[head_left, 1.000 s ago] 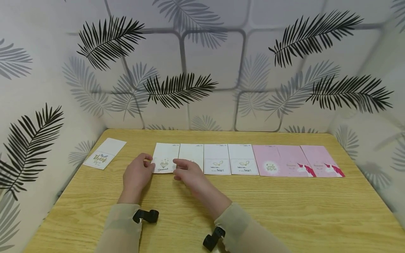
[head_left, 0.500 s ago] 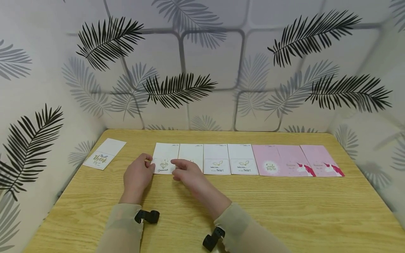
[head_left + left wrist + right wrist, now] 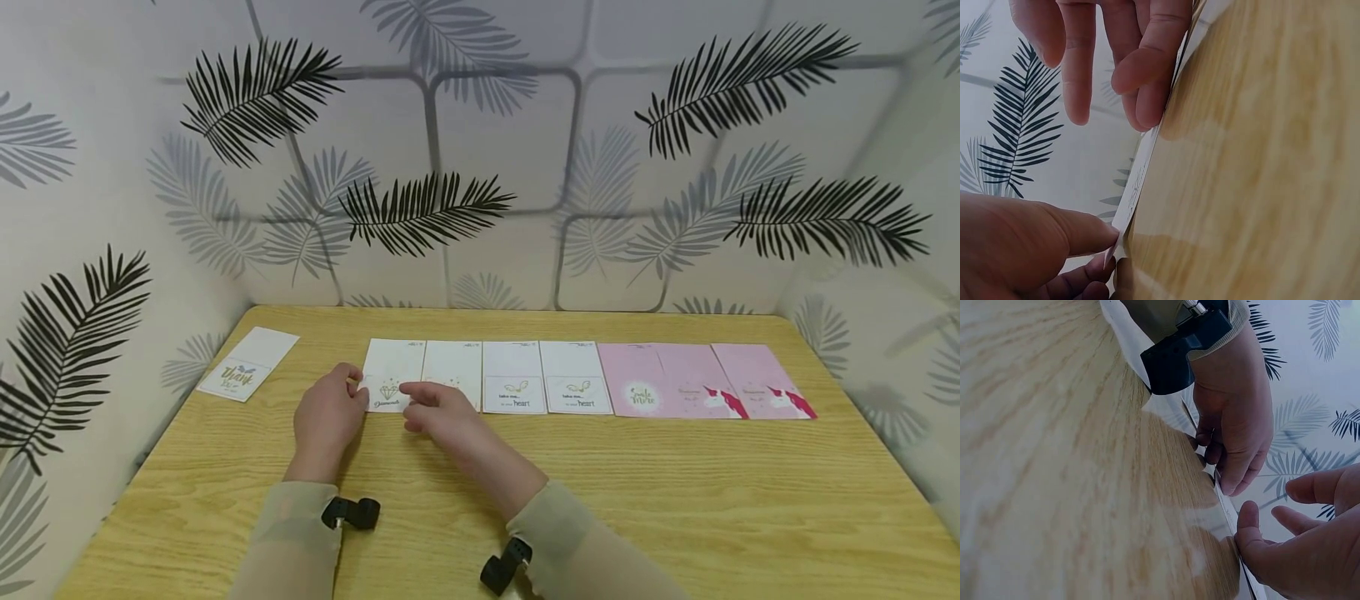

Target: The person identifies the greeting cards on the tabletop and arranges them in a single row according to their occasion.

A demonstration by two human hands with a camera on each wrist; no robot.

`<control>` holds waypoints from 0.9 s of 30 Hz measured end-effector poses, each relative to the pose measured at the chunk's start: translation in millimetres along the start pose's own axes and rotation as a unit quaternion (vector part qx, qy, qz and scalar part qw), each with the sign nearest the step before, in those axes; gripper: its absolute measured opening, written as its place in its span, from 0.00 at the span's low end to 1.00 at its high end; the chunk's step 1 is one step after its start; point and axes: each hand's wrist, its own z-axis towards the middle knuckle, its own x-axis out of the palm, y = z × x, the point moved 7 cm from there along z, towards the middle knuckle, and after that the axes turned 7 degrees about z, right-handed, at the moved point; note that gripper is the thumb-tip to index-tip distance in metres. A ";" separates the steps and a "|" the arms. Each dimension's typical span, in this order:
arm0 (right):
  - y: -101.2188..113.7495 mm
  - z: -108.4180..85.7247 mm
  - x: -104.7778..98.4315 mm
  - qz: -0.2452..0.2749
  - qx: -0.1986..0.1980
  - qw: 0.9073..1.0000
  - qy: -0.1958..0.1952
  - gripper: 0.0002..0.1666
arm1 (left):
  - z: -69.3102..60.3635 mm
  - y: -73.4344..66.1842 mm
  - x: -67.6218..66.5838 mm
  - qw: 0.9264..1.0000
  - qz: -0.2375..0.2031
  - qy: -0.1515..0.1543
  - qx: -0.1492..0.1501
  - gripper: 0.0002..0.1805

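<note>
A white card printed with a gold diamond (image 3: 393, 358) lies at the left end of a row on the table (image 3: 675, 500). My left hand (image 3: 330, 417) pinches its left edge; in the left wrist view the thumb (image 3: 1094, 234) is on one face and the fingers are on the other. My right hand (image 3: 450, 421) hovers over the lower right of the diamond card with fingers loosely extended, holding nothing. It partly covers a second white card (image 3: 453, 358). In the right wrist view its fingertips are close to the card's surface; contact is unclear.
Rightward in the row come two white cards with wings (image 3: 513, 367), a pink "smile more" card (image 3: 637, 375) and pink unicorn cards (image 3: 757, 375). A "Thank you" card (image 3: 247, 362) lies tilted at the far left. A leaf-patterned backdrop (image 3: 502, 167) stands behind.
My right hand has drifted slightly left over the diamond card, with its index finger extended further. My left hand has shifted very slightly right. The cards look almost unmoved.
</note>
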 end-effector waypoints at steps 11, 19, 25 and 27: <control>0.8 3.2 0.8 -0.002 -0.003 1.000 -0.003 0.30 | 0.4 -1.4 -1.7 1.000 0.011 0.000 0.018 0.13; 0.5 2.5 1.8 0.009 -0.004 1.000 -0.008 0.29 | 0.0 0.1 -3.0 1.000 0.005 0.001 0.012 0.14; 4.0 0.3 3.2 0.009 -0.020 1.000 -0.012 0.28 | 2.8 5.2 -9.1 1.000 -0.010 -0.018 0.003 0.16; 5.8 0.3 3.9 0.013 -0.024 1.000 -0.011 0.29 | 3.6 7.0 -14.4 1.000 -0.017 -0.025 0.003 0.17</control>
